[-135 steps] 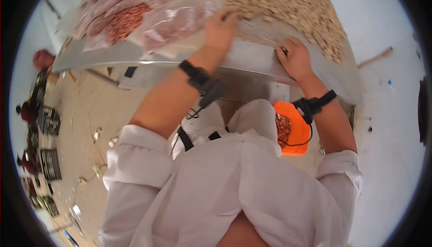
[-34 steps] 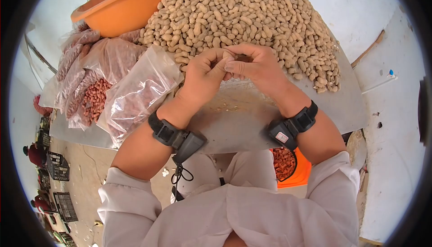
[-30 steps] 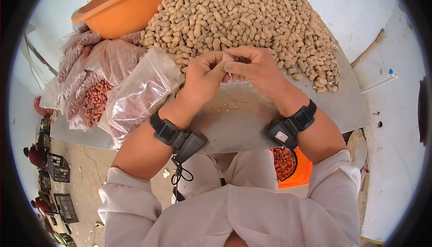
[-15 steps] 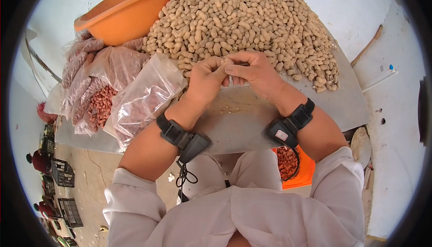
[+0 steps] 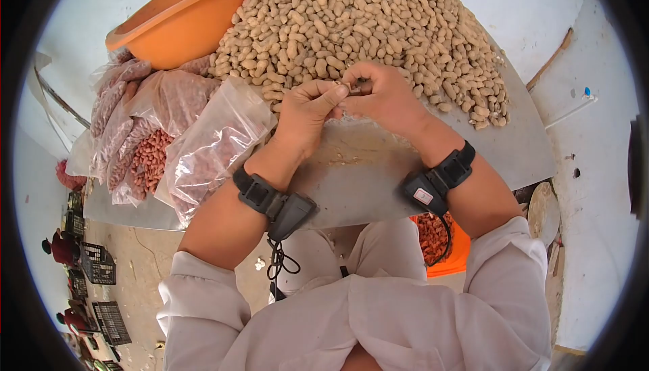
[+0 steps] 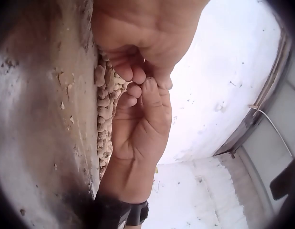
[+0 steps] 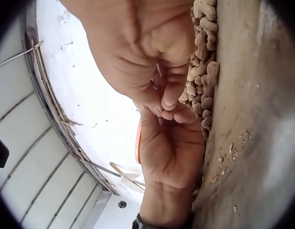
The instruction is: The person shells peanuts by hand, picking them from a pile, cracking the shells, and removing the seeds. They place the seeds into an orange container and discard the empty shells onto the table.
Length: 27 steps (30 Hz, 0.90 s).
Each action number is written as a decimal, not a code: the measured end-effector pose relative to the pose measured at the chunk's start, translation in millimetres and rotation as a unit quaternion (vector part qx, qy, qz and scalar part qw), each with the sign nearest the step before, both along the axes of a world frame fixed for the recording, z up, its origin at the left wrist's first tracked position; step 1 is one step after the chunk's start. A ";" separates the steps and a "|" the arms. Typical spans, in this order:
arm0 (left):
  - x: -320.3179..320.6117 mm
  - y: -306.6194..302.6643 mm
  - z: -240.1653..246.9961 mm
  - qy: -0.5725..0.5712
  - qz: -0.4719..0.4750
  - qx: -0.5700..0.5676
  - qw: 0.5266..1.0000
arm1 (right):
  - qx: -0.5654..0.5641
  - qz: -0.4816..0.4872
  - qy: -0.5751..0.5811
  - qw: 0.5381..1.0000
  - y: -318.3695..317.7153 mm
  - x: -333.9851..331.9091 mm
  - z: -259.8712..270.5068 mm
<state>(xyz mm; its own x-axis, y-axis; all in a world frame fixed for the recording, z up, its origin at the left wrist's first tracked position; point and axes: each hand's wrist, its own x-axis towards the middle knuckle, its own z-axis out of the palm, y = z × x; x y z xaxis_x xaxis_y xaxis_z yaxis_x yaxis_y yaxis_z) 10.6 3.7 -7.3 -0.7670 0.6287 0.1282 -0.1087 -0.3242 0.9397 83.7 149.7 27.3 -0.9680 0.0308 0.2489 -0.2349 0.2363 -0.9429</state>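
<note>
A large heap of unshelled peanuts [image 5: 351,19] covers the back of the metal table [image 5: 351,195]. At its front edge both hands meet, fingertip to fingertip, above the table. The left hand [image 5: 301,117] pinches a peanut [image 5: 344,86] between thumb and curled fingers. From the other side the right hand [image 5: 389,104] pinches at the same peanut, its thumb and forefinger close together. Fingers hide most of the peanut. In the left wrist view the right hand [image 6: 142,126] faces the left one, tips touching; in the right wrist view the left hand [image 7: 169,152] stands below.
Clear plastic bags [image 5: 216,144] and shelled red peanuts [image 5: 150,158] lie left, before an orange basin [image 5: 182,22]. Below the table's right edge stands an orange container [image 5: 460,249] of reddish pieces. Black crates [image 5: 111,320] and people are at far left.
Earlier the hands were apart, the left by the plastic bag and the right on the table. They came together at the heap; in the last half second the right fingers shifted slightly.
</note>
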 end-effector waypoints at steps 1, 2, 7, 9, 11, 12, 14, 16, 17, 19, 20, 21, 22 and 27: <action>0.7 0.2 0.5 0.009 0.002 -0.006 1.000 | 0.018 -0.010 0.005 1.000 -1.5 0.7 0.7; 1.0 0.3 0.7 0.019 0.004 -0.011 1.000 | 0.037 -0.019 0.009 0.999 -2.1 1.2 0.9; 0.2 -1.3 0.3 0.086 -0.011 -0.035 0.996 | 0.119 -0.017 0.090 0.989 3.4 -5.6 -11.3; 0.7 -1.4 1.0 0.088 -0.013 -0.040 0.995 | 0.118 -0.014 0.087 0.989 3.1 -5.6 -12.3; 1.5 -1.5 3.4 0.087 -0.014 -0.047 0.995 | 0.115 -0.014 0.090 0.989 2.8 -6.1 -14.0; 0.1 -1.4 2.0 0.075 -0.016 -0.036 0.996 | 0.113 -0.025 0.096 0.989 2.7 -6.0 -13.5; -3.9 -1.3 -2.6 0.051 -0.020 -0.012 0.998 | 0.109 -0.047 0.108 0.987 2.0 -6.1 -12.1; -4.8 -1.3 -1.9 -0.019 -0.034 0.030 0.999 | 0.027 -0.035 0.108 0.993 3.1 -8.1 -15.1; -5.8 -1.1 -1.6 -0.055 -0.041 0.051 0.996 | -0.014 -0.029 0.107 0.994 3.5 -9.4 -16.5; -9.4 -0.7 -3.2 -0.091 -0.065 0.071 0.991 | -0.050 -0.038 0.125 0.990 0.9 -11.7 -17.9; -10.6 -0.7 -4.2 -0.110 -0.077 0.081 0.988 | -0.068 -0.042 0.133 0.988 0.0 -12.5 -18.1; -10.5 -0.6 -3.6 -0.127 -0.076 0.085 0.985 | -0.036 -0.045 0.119 0.991 2.0 -12.6 -17.8; -9.8 -0.2 -1.9 -0.145 -0.074 0.088 0.983 | -0.003 -0.049 0.105 0.993 6.0 -12.3 -17.2; -10.6 -0.4 -0.1 -0.232 -0.071 0.091 0.966 | 0.048 -0.066 0.150 0.985 1.3 -11.6 -15.3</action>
<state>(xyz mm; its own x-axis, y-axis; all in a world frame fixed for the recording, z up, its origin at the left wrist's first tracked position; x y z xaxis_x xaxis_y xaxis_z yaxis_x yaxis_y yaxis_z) 0.0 3.3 -7.4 -0.6756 0.7318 -0.0901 -0.5604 -0.4302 0.7077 72.2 151.0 12.0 -0.8393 0.1141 0.5315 -0.4612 0.3682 -0.8073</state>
